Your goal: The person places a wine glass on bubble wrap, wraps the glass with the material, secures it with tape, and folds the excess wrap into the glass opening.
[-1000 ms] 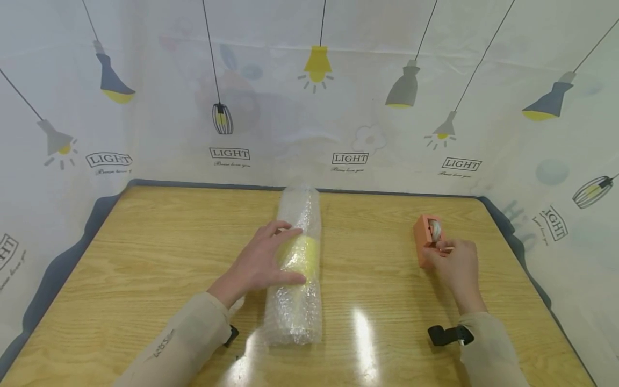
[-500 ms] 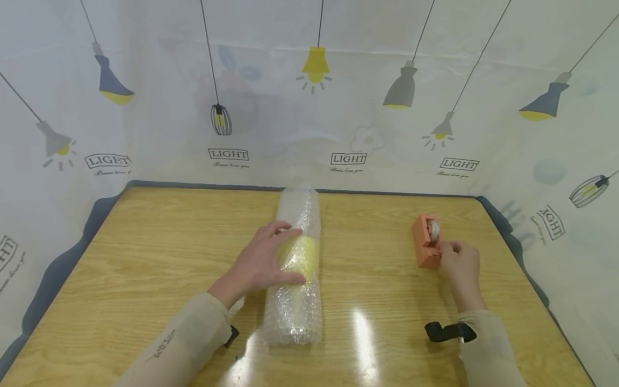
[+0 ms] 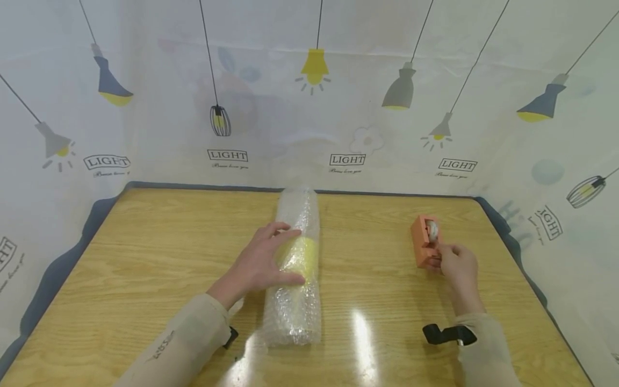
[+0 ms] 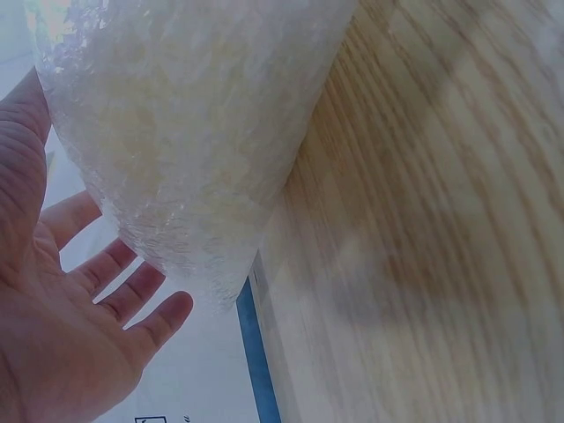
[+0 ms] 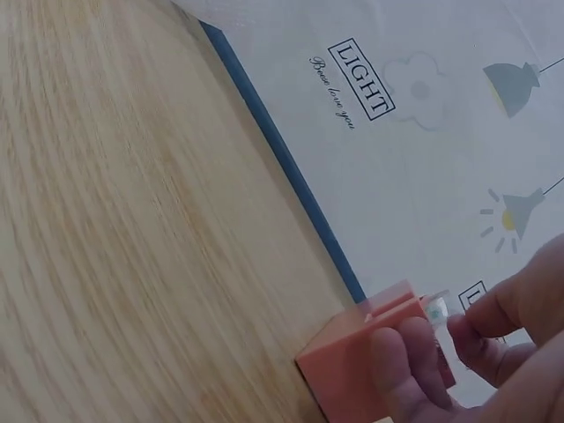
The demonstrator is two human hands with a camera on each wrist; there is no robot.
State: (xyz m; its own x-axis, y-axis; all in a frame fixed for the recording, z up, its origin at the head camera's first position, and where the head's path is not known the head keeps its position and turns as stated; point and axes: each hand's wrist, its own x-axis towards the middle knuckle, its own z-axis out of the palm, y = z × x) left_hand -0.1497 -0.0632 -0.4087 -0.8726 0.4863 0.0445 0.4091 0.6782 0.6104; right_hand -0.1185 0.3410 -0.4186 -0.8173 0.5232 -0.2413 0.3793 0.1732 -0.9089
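The bubble-wrapped bundle (image 3: 293, 317) lies lengthwise front to back, left of the orange dispenser (image 3: 419, 244); the left hand (image 3: 257, 262), nearer to it, rests with fingers spread across its middle. The right hand (image 3: 460, 269) pinches tape (image 3: 433, 231) at the dispenser.

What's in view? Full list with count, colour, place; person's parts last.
Bubble-wrapped bundle: 1, clear with yellow inside, mid-table
Tape dispenser: 1, orange-pink, right side of table
Tape roll: 1, whitish, in the tape dispenser
Table: 1, light wood-grain, under both
Lamp-print backdrop: sheet count unclear, white, around table
Wrist fittings: 2, black, at cuffs
Sleeves: 2, beige, on forearms
Left hand: 1, bare, on bubble-wrapped bundle
Right hand: 1, bare, at tape dispenser
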